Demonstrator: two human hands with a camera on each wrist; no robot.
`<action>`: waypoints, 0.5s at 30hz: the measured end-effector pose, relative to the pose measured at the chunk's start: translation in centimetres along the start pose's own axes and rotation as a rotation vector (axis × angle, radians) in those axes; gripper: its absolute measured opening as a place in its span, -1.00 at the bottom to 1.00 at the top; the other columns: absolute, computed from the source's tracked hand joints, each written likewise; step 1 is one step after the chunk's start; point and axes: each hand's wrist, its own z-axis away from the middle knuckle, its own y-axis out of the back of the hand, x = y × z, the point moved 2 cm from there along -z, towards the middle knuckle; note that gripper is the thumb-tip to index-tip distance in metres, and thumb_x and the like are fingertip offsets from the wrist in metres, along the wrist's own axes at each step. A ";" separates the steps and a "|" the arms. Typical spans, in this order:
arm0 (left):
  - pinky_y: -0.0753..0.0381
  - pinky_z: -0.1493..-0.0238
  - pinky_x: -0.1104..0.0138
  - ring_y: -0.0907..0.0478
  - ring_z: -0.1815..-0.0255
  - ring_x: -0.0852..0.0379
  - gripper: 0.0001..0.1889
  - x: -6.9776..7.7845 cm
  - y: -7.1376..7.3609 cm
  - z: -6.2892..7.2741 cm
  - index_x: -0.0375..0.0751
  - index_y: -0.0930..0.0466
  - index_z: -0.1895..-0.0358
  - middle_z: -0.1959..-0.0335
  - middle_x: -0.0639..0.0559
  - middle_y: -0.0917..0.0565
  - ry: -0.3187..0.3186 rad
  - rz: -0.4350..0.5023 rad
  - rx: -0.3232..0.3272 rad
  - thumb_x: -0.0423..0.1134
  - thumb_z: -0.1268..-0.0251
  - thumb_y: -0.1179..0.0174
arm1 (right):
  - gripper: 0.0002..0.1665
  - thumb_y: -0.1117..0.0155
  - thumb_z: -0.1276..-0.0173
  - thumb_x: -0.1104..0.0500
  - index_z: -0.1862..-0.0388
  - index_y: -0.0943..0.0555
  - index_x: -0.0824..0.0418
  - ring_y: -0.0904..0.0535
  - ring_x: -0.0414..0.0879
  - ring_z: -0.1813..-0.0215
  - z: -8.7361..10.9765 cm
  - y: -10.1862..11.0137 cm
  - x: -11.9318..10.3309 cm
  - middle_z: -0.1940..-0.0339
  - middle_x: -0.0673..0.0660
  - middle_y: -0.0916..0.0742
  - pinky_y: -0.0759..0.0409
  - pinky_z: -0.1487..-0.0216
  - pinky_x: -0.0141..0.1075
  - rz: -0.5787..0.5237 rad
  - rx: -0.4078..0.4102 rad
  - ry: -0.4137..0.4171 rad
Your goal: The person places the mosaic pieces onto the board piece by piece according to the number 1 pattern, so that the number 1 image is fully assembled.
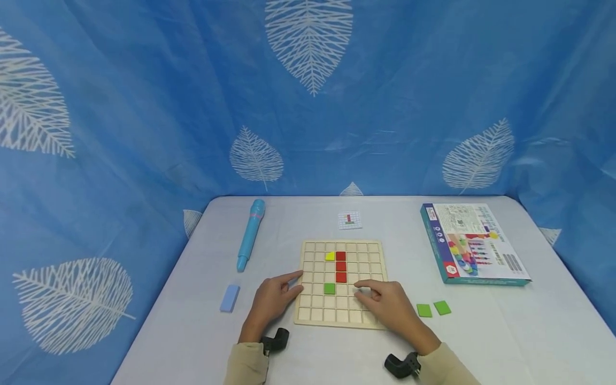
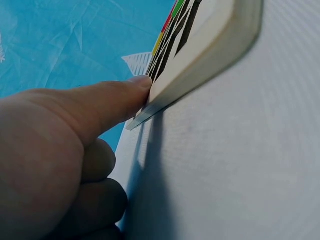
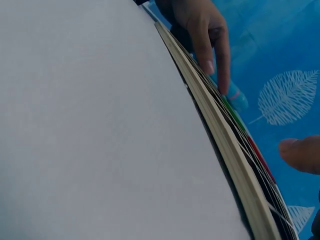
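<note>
A wooden grid board (image 1: pixel 313 315) lies flat on the table. On it sit three red squares in a column (image 1: pixel 340 266), a yellow piece with a slanted corner (image 1: pixel 330 256) beside the top one, and a green square (image 1: pixel 329 289) lower left. My left hand (image 1: pixel 270 300) touches the board's left edge with index finger and thumb; in the left wrist view the thumb (image 2: pixel 115 100) lies straight against the rim, other fingers folded below. Over the board's right side hovers my right hand (image 1: pixel 389 305), thumb and index finger apart, with nothing visible between them.
Two loose green squares (image 1: pixel 424 310) lie right of my right hand. Behind the board is a small pattern card (image 1: pixel 349 220). A printed box (image 1: pixel 476 243) stands at the back right. On the left are a blue tube-like object (image 1: pixel 251 235) and a light blue block (image 1: pixel 230 298).
</note>
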 end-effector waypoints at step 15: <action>-0.18 0.63 0.37 -0.16 0.71 0.26 -0.57 -0.1 0.1 -0.2 0.12 -0.69 -0.27 0.74 0.19 -0.31 0.021 -0.003 -0.001 0.01 -0.35 -0.38 | -0.78 -0.61 -0.19 0.12 0.16 -0.84 0.04 0.00 -0.39 0.65 5.1 5.5 2.4 0.78 -0.29 -0.20 -0.16 0.59 -0.42 0.178 0.144 -0.091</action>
